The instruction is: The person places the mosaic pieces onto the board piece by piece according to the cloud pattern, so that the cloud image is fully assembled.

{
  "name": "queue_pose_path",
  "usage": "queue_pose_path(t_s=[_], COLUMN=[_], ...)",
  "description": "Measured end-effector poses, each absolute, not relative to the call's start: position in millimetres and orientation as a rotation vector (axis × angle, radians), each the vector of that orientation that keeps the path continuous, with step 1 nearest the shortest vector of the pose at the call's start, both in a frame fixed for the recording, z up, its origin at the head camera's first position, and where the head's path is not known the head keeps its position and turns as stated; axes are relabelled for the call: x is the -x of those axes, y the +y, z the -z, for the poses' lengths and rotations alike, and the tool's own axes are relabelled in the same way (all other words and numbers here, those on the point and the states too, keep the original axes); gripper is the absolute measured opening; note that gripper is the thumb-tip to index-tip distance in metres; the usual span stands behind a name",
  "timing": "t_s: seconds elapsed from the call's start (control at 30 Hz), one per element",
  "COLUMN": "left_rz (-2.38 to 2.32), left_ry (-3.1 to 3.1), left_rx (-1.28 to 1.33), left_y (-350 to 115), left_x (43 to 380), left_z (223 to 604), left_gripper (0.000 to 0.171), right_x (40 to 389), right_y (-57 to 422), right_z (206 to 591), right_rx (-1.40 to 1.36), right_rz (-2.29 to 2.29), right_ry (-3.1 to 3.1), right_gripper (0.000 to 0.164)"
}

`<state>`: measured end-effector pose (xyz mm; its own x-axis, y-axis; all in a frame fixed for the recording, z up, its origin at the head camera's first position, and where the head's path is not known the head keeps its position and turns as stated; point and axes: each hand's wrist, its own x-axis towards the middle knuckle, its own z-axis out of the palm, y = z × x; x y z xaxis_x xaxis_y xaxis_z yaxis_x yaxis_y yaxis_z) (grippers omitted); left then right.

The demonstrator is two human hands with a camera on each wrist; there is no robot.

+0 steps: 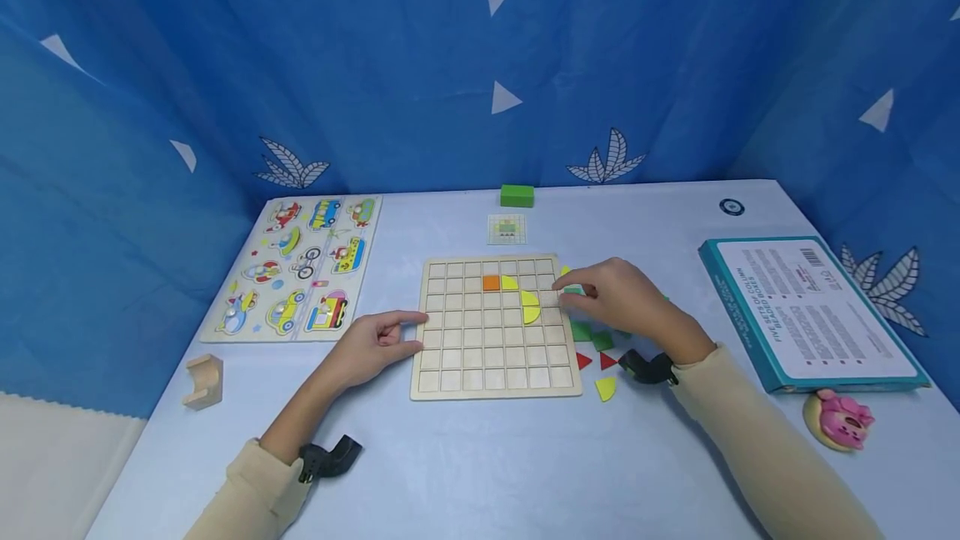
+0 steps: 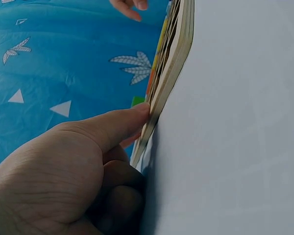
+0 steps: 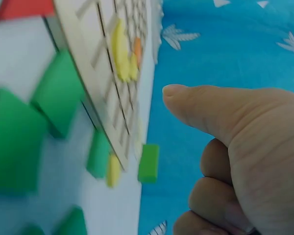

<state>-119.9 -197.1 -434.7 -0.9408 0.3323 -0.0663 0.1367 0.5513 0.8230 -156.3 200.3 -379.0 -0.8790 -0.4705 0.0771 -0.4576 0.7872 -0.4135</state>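
Note:
A square wooden grid board (image 1: 472, 340) lies mid-table, its cells edged by thin raised lines. On it sit an orange square (image 1: 491, 282) and several yellow quarter-round pieces (image 1: 531, 315). At the board's left edge, my left hand (image 1: 369, 347) touches the rim with thumb and forefinger spread apart; the thumb rests against the edge in the left wrist view. Above the right rim hovers my right hand (image 1: 618, 297), thumb and forefinger apart and no piece visible between them. Beneath and beside it lie green pieces (image 1: 602, 341), red triangles (image 1: 583, 362) and a loose yellow quarter-round (image 1: 606, 389), some partly hidden.
Behind the board are a small pattern card (image 1: 507, 229) and a green block (image 1: 517, 196). A vehicle picture puzzle (image 1: 255, 298) and a curved wooden block (image 1: 203, 382) stand left. On the right lie a teal-edged box (image 1: 817, 315) and a pink figure (image 1: 840, 421).

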Motion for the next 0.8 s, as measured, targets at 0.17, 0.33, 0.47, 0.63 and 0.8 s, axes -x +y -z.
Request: queue_pose_path(t_s=[0.17, 0.33, 0.47, 0.63, 0.8], left_rz=[-1.341, -1.342, -1.34, -1.336, -1.333], left_ry=[2.564, 2.565, 2.569, 2.571, 2.569], left_rx=[-0.399, -0.397, -0.387, -0.378, -0.377], left_y=[-196.6, -196.2, -196.8, -197.1, -196.6], left_x=[119.9, 119.7, 119.1, 118.5, 118.9], left_z=[435.2, 434.8, 434.6, 434.0, 433.0], left_gripper=[0.037, 0.037, 0.037, 0.037, 0.037], right_x=[161.0, 164.7, 167.1, 166.2, 164.8], right_y=[220.1, 241.0, 253.2, 263.5, 272.4], right_z=[371.4, 366.8, 364.7, 361.1, 357.2], right_rx=[0.668, 0.603, 0.607, 0.552, 0.451], right_rz=[0.631, 0.673, 0.72, 0.763, 0.743], right_ry=[2.996, 3.013, 3.043, 3.047, 2.973], right_gripper=[0.033, 0.033, 0.031, 0.03, 0.032])
